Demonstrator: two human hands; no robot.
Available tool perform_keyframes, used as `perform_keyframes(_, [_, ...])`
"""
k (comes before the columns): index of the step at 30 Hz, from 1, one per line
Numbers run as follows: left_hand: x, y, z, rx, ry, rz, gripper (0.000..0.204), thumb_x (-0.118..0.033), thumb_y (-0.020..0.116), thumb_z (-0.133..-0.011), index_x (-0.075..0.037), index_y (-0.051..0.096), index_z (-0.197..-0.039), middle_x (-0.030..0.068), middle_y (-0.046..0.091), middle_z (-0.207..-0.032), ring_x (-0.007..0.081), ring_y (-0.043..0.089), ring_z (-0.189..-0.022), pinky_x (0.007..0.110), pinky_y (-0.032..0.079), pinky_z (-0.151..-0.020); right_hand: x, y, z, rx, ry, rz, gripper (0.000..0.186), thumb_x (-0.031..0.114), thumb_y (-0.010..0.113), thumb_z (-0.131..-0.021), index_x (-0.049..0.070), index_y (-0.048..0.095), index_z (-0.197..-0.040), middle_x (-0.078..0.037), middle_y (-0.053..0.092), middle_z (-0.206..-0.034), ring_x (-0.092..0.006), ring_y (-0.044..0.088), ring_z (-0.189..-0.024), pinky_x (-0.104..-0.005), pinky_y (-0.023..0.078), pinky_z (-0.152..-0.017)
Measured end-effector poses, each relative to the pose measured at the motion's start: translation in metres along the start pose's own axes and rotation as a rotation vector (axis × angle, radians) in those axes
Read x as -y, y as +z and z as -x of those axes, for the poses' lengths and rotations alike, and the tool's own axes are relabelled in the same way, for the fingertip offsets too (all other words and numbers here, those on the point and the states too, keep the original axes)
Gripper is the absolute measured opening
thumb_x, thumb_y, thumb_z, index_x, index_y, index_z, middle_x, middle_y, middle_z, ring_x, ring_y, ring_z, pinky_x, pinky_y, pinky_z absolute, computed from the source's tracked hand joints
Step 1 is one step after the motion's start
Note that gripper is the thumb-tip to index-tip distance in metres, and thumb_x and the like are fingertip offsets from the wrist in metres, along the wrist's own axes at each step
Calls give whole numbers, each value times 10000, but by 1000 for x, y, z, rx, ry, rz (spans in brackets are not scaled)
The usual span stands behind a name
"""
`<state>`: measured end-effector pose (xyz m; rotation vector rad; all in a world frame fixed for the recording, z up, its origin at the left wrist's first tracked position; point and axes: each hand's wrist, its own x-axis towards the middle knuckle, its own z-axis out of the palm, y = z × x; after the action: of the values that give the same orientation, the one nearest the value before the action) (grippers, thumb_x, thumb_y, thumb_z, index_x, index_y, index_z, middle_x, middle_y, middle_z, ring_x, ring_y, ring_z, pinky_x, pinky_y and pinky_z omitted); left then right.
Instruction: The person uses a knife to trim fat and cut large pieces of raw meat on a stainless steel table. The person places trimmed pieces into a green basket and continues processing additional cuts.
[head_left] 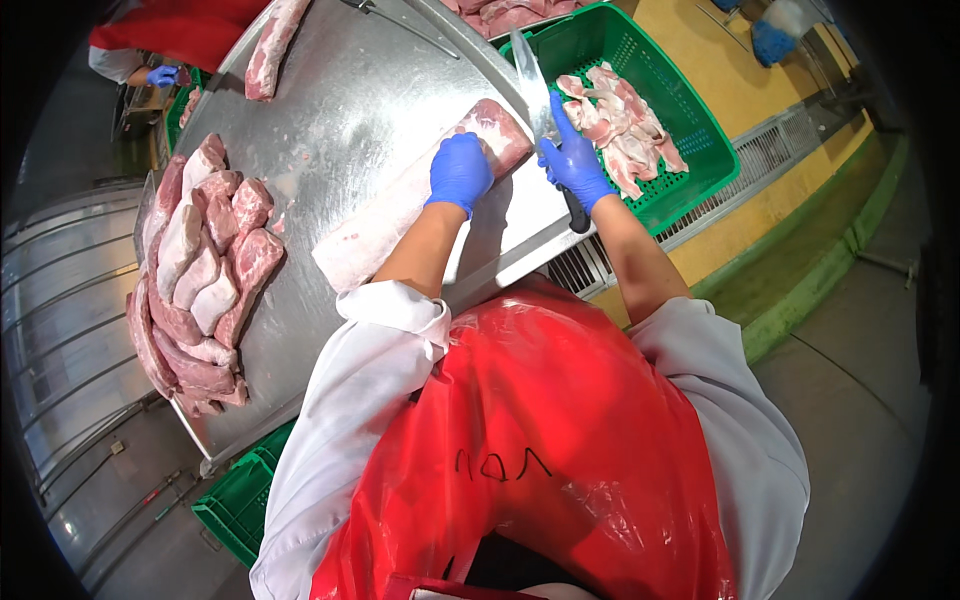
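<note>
Steel tabletop (340, 110) bears a meat slab (378, 226) beneath the curled left hand (461, 173), hold unclear — right hand (577, 166) gripping a knife (532, 82).

The metal tabletop (310, 190) gleams smooth; the knife blade (532, 85) is shiny metal. Near, the plastic apron (590, 400) looks glossy, the cloth sleeves (345, 390) matt; far right, the crate (665, 85) is perforated plastic.

Lighting: table (310, 190) brightly lit; floor (850, 400) more dimly lit. Glare: thrown back by table and apron (610, 510). Shadow: cast just right of left hand (461, 173). Focus: middle sharply rendered. Distortion: kerb (818, 300) bowed near rim; corners blacked out by lens.
</note>
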<state>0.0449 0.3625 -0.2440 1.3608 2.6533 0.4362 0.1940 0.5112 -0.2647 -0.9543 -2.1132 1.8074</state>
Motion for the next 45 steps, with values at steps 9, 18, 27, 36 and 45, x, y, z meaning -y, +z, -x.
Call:
perform_keyframes(9, [11,-15,3,9,-115,215,156,-135,655,-810,2,660,-884,247,664,-829,411,657,-874,452,525,-782,22,16,3,76,-124,100,840,151,551,-923,349,94,-1599,-195,673,-700,-290,679,-565,-416,602,-605])
perform_keyframes(18, [104,-24,56,86,-85,-66,772,-334,789,-676,-40,478,-1319,233,514,-1283,418,516,-1161,522,440,-1000,19,16,-13,33,-110,118,806,146,532,-924,324,134,-1602,-158,661,-707,-231,634,-525,-372,579,-573])
perform_keyframes(27, [154,-15,36,191,-112,99,626,-338,726,-738,-22,534,-1243,274,561,-1200,464,516,-1133,504,450,-1003,4,67,41,58,-62,109,795,124,529,-952,302,120,-1610,-110,673,-720,-188,645,-554,-334,554,-564])
perform_keyframes(36, [154,-22,30,270,-139,167,633,-366,704,-769,-27,516,-1270,256,517,-1293,459,493,-1189,523,441,-1007,10,97,73,-17,83,-44,787,58,521,-970,246,117,-1618,-78,633,-721,-134,599,-530,-292,517,-488])
perform_keyframes(45, [148,-32,34,294,-96,128,716,-387,702,-754,-26,485,-1333,256,508,-1307,451,497,-1199,520,436,-1016,43,114,22,-82,191,-148,813,28,547,-954,229,125,-1619,-128,655,-899,-124,614,-597,-281,507,-471])
